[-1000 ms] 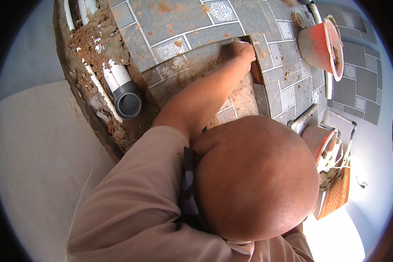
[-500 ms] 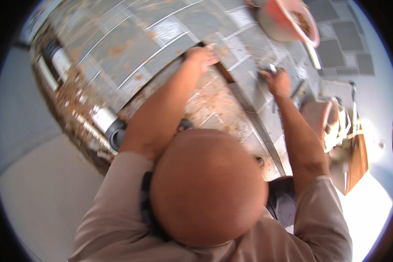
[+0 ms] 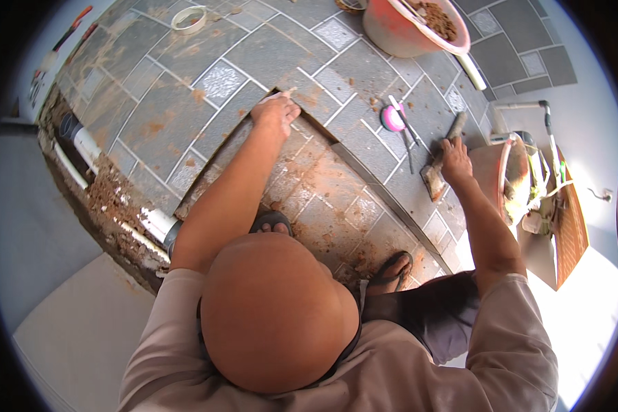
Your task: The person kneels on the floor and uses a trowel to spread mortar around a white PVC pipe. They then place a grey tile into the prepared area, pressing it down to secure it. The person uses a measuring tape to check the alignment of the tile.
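My left hand (image 3: pixel 276 113) is closed at the far corner of the sunken rectangle in the tiled floor. A small pale piece (image 3: pixel 290 91) shows by its fingertips, too small to name. To the right, my right hand (image 3: pixel 456 161) reaches down over a dirty wooden-handled tool (image 3: pixel 454 125) lying on the tiles, its fingers around the middle. The flat, rust-stained end of the tool sticks out nearer me; its exact kind is unclear. Left of that hand lies a round pink-and-white object (image 3: pixel 393 118), with slim dark sticks (image 3: pixel 411 137) beside it.
A reddish bucket (image 3: pixel 398 31) with brown soil stands at the far right. On the left, an open trench (image 3: pixel 110 185) holds white pipes (image 3: pixel 156 223). A white ring (image 3: pixel 189 19) lies far off. Another bucket (image 3: pixel 491 172) stands right, beside a wooden board (image 3: pixel 571 233). My sandalled feet (image 3: pixel 391 269) are in the recess.
My right hand has let go of the pink-and-white object, which now lies on the tiles, and has moved nearer onto the wooden-handled tool. My left hand stays at the corner.
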Motion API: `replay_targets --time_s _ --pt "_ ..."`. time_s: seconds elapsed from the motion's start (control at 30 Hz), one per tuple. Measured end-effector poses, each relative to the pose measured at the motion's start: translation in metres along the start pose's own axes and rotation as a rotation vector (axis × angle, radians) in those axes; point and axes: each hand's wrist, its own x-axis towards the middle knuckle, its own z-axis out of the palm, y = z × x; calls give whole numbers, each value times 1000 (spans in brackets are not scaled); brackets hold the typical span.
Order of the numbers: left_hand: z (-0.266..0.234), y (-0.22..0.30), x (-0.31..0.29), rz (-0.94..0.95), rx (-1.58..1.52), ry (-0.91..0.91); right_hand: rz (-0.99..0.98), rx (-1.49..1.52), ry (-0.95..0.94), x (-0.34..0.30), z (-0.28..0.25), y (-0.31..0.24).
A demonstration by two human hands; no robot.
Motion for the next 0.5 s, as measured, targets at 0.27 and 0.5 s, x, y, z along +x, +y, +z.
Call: replay_targets --time_s 0.27,0.5 --pt "-34 23 -40 -86 209 -169 -608 -317 56 17 -9 10" --pt "-86 53 -98 255 400 -45 -892 -437 -102 13 -48 5"
